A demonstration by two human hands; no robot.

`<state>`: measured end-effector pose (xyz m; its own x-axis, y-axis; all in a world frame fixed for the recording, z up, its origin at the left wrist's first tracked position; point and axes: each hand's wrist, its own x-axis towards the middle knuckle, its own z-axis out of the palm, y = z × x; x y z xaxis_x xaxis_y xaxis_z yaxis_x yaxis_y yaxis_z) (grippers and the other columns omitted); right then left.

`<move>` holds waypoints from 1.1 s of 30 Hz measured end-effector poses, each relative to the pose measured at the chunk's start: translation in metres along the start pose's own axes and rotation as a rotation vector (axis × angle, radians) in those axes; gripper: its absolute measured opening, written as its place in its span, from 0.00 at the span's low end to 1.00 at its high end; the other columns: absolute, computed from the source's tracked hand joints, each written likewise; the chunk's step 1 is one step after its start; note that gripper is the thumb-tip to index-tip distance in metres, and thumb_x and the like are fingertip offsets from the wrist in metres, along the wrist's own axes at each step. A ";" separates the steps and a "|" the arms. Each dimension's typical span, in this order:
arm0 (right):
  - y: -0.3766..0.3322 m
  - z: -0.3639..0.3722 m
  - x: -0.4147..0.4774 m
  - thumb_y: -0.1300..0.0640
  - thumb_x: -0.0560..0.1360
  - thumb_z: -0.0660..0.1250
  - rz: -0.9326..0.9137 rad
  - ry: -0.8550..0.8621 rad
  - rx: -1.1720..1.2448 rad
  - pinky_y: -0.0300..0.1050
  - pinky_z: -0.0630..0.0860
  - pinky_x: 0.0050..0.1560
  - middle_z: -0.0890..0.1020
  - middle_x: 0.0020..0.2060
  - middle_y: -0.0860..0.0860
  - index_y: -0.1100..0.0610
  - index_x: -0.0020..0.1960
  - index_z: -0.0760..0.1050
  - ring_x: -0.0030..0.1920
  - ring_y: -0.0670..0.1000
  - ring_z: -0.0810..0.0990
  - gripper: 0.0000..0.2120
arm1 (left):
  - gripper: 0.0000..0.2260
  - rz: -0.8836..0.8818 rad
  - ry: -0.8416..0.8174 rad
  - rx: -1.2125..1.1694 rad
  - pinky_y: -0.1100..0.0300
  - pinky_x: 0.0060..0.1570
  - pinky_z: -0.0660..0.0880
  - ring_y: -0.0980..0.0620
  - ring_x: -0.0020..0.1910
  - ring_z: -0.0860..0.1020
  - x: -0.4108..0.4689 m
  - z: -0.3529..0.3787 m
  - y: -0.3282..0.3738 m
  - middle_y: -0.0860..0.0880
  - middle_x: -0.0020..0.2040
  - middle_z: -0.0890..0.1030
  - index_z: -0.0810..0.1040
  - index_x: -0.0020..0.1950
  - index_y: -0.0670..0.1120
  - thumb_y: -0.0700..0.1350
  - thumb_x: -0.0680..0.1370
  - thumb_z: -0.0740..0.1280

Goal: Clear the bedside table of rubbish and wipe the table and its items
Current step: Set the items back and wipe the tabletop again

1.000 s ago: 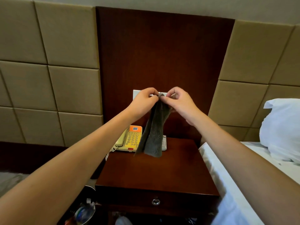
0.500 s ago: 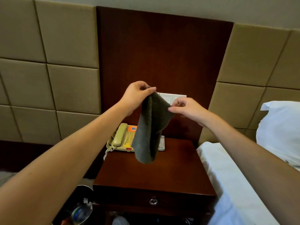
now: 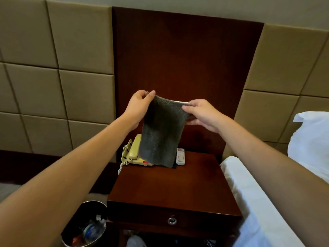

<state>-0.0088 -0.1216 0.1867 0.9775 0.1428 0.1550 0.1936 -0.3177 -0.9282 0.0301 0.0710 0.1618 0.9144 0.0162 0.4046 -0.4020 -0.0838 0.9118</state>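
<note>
You pinch the grey cloth by its top corners — left hand on one, right hand on the other — so it hangs below your fingers, above the bedside table, hiding part of the telephone.

Both arms outstretched, left hand and right hand each pinching the cloth

Tan padded square wall panels cover the far wall left and right of a tall dark reddish wooden panel. A white-sheeted bed with a white pillow lies at right.
</note>
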 end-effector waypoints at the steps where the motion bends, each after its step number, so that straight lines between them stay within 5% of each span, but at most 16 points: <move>1: -0.001 0.003 -0.001 0.60 0.81 0.57 -0.003 0.014 -0.005 0.51 0.79 0.51 0.77 0.48 0.54 0.58 0.49 0.72 0.53 0.53 0.78 0.06 | 0.12 0.012 -0.007 0.030 0.57 0.44 0.70 0.53 0.41 0.73 0.000 -0.001 -0.001 0.50 0.39 0.73 0.72 0.41 0.48 0.53 0.80 0.60; 4: -0.002 0.011 0.001 0.55 0.83 0.52 -0.107 0.133 -0.131 0.54 0.78 0.52 0.74 0.50 0.54 0.54 0.49 0.68 0.54 0.54 0.75 0.08 | 0.13 -0.032 -0.028 0.074 0.54 0.47 0.72 0.49 0.46 0.75 -0.002 -0.002 -0.002 0.48 0.43 0.75 0.74 0.45 0.46 0.54 0.81 0.57; 6: -0.005 0.019 0.003 0.54 0.83 0.50 -0.195 0.181 -0.207 0.46 0.72 0.47 0.71 0.46 0.51 0.56 0.53 0.66 0.48 0.49 0.72 0.08 | 0.16 -0.220 -0.066 -0.167 0.51 0.56 0.74 0.46 0.56 0.77 -0.006 -0.003 -0.002 0.46 0.53 0.79 0.76 0.55 0.45 0.55 0.81 0.56; 8: -0.008 0.028 0.008 0.55 0.83 0.50 -0.236 0.194 -0.177 0.44 0.67 0.44 0.70 0.43 0.49 0.57 0.54 0.65 0.44 0.46 0.70 0.08 | 0.22 -0.446 -0.098 -0.479 0.51 0.48 0.76 0.45 0.54 0.78 -0.018 -0.004 -0.005 0.44 0.55 0.80 0.76 0.59 0.46 0.60 0.80 0.53; 11: -0.010 0.035 0.018 0.55 0.83 0.51 -0.214 0.241 -0.094 0.46 0.66 0.45 0.69 0.43 0.49 0.57 0.54 0.65 0.45 0.47 0.69 0.07 | 0.33 -0.624 -0.200 -0.616 0.52 0.48 0.74 0.45 0.54 0.77 -0.041 0.001 -0.032 0.43 0.58 0.79 0.74 0.62 0.46 0.68 0.77 0.45; 14: 0.009 0.029 0.033 0.54 0.83 0.51 -0.070 0.322 -0.061 0.48 0.69 0.49 0.70 0.43 0.50 0.57 0.56 0.64 0.47 0.50 0.71 0.08 | 0.34 -0.691 -0.330 -0.648 0.51 0.48 0.73 0.46 0.45 0.81 -0.063 0.006 -0.044 0.43 0.45 0.84 0.78 0.52 0.43 0.70 0.75 0.47; 16: 0.025 0.021 0.035 0.51 0.82 0.52 0.132 0.315 0.017 0.53 0.73 0.55 0.74 0.51 0.55 0.59 0.64 0.63 0.56 0.56 0.74 0.15 | 0.28 -0.665 -0.393 -0.643 0.51 0.50 0.73 0.46 0.45 0.81 -0.066 0.004 -0.044 0.44 0.46 0.83 0.79 0.50 0.42 0.66 0.75 0.56; 18: 0.040 0.013 0.024 0.44 0.81 0.53 0.343 0.195 0.131 0.57 0.76 0.56 0.73 0.62 0.60 0.56 0.74 0.54 0.61 0.61 0.75 0.26 | 0.19 -0.633 -0.435 -0.580 0.52 0.53 0.72 0.47 0.47 0.78 -0.063 0.000 -0.042 0.45 0.48 0.80 0.79 0.51 0.42 0.56 0.73 0.63; 21: 0.056 0.013 -0.002 0.36 0.78 0.51 0.488 -0.108 0.282 0.54 0.79 0.47 0.78 0.52 0.60 0.52 0.75 0.53 0.52 0.60 0.80 0.31 | 0.16 -0.664 -0.412 -0.540 0.52 0.54 0.70 0.48 0.48 0.77 -0.051 -0.006 -0.048 0.45 0.48 0.79 0.77 0.53 0.41 0.52 0.75 0.62; 25: 0.074 0.033 -0.012 0.43 0.78 0.60 0.401 -0.329 0.294 0.53 0.76 0.54 0.79 0.55 0.56 0.55 0.65 0.69 0.56 0.55 0.79 0.21 | 0.17 -0.741 -0.380 -0.514 0.52 0.53 0.70 0.47 0.48 0.77 -0.046 -0.013 -0.061 0.45 0.49 0.79 0.77 0.53 0.41 0.52 0.80 0.56; 29: 0.088 0.050 -0.002 0.64 0.76 0.66 0.301 -0.168 0.194 0.47 0.79 0.45 0.78 0.56 0.56 0.55 0.63 0.72 0.53 0.53 0.79 0.17 | 0.16 -0.829 -0.430 -0.414 0.49 0.59 0.69 0.45 0.56 0.75 -0.041 -0.036 -0.076 0.42 0.56 0.77 0.75 0.60 0.42 0.51 0.80 0.57; 31: 0.095 0.056 0.003 0.64 0.76 0.66 0.231 -0.089 0.022 0.41 0.77 0.37 0.79 0.55 0.57 0.55 0.57 0.75 0.51 0.52 0.80 0.11 | 0.14 -0.869 -0.430 -0.256 0.50 0.56 0.72 0.44 0.56 0.75 -0.040 -0.047 -0.082 0.42 0.55 0.77 0.73 0.60 0.42 0.49 0.80 0.59; 33: 0.104 0.065 0.009 0.61 0.76 0.67 0.138 -0.040 -0.186 0.42 0.75 0.40 0.79 0.52 0.55 0.55 0.49 0.75 0.52 0.53 0.79 0.03 | 0.11 -0.893 -0.395 -0.136 0.52 0.51 0.74 0.45 0.53 0.76 -0.040 -0.054 -0.091 0.41 0.52 0.77 0.72 0.59 0.41 0.44 0.79 0.63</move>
<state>0.0147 -0.0923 0.0694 0.9925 0.1216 0.0142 0.0740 -0.5034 -0.8609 0.0275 0.1321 0.0663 0.8251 -0.3179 -0.4670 0.4650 -0.0873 0.8810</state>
